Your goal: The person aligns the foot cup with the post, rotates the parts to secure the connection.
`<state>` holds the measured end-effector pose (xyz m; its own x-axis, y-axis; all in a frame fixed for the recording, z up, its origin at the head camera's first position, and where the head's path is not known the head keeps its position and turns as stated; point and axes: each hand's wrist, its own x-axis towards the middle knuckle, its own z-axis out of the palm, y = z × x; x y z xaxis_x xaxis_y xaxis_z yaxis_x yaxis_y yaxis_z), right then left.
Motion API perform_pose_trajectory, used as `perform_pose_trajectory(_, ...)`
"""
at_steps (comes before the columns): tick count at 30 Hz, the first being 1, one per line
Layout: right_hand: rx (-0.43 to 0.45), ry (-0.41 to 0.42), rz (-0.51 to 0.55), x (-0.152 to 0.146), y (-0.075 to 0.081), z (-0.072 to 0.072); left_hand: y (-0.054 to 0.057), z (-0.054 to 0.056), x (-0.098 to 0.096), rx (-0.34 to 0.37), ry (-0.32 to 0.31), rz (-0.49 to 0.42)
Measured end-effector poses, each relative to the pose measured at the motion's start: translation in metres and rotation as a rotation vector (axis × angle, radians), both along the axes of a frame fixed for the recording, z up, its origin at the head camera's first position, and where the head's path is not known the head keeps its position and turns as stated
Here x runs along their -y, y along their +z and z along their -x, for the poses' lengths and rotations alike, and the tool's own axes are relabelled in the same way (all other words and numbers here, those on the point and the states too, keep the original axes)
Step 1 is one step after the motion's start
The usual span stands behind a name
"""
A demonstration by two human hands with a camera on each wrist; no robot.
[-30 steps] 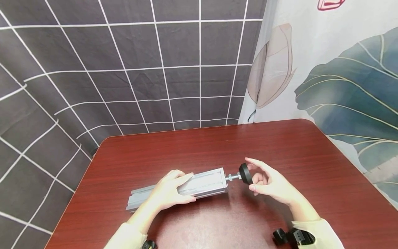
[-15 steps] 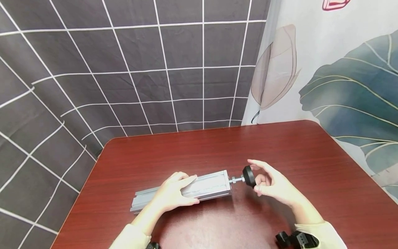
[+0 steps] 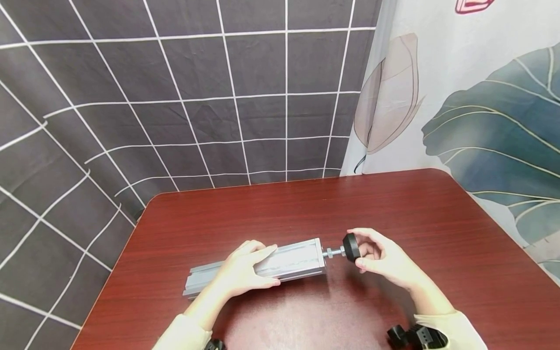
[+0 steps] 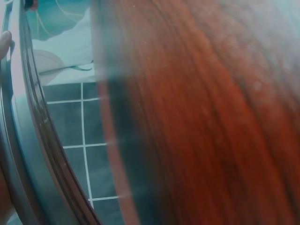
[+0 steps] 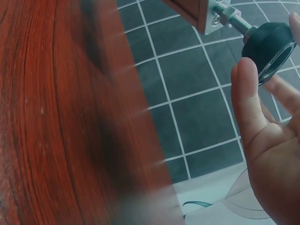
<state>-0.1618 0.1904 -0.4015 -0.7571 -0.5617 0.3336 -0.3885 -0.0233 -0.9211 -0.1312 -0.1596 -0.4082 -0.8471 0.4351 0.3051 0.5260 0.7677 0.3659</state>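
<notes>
My left hand grips a silver aluminium extrusion profile, thumb along the near side and fingers over the top. In the left wrist view the grooved profile runs down the left side. From its right end plate sticks a threaded stud with nuts, carrying a round black levelling foot. My right hand pinches the foot's rim between thumb and fingers. In the right wrist view the thumb lies against the hollow black foot, and part of the fingers is hidden behind it.
The profile is held over a reddish-brown wooden table. A dark grid-patterned curtain hangs behind it, and a white leaf-print curtain at the right. A black wrist camera sits at the right sleeve.
My right thumb and fingers have drawn in onto the foot's rim. The whole head view has shifted slightly; my left hand keeps its grip on the profile.
</notes>
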Motion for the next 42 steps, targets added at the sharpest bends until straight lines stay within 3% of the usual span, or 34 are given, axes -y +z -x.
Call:
perform_pose_trajectory(4,0.03,0.022,0.011,-0.0006,0.0002,-0.0001,0.0004,-0.0005,0.0001,0.001,-0.006,0.004)
perform_pose_trajectory(9,-0.018,0.07,0.016,-0.0024,-0.0022,-0.0003,-0.0007,-0.0001,0.0006,0.001,0.001,0.006)
perform_pose_trajectory(14,-0.112,-0.026,-0.073,-0.0025,-0.0025,-0.001,-0.0003,-0.0004,0.0002,0.008,-0.007,-0.009)
perform_pose_trajectory(18,-0.116,-0.076,-0.072,-0.0012,-0.002,-0.0007,0.0004,-0.001,-0.0007,0.011,-0.028,-0.012)
perform_pose_trajectory(25,-0.044,0.027,0.058,-0.0006,0.0021,0.0002,0.0005,0.0,-0.0019,-0.015,-0.043,-0.009)
perform_pose_trajectory(31,-0.031,0.082,0.05,-0.0029,0.0043,-0.0012,0.0017,0.0004,-0.0015,0.0,-0.02,-0.014)
perform_pose_trajectory(35,-0.046,0.048,0.003,-0.0029,0.0047,-0.0028,0.0037,0.0,-0.0015,0.005,-0.015,-0.016)
perform_pose_trajectory(42,-0.153,-0.119,-0.079,0.0,0.0046,-0.0023,0.0043,0.0001,-0.0015,0.009,-0.015,0.005)
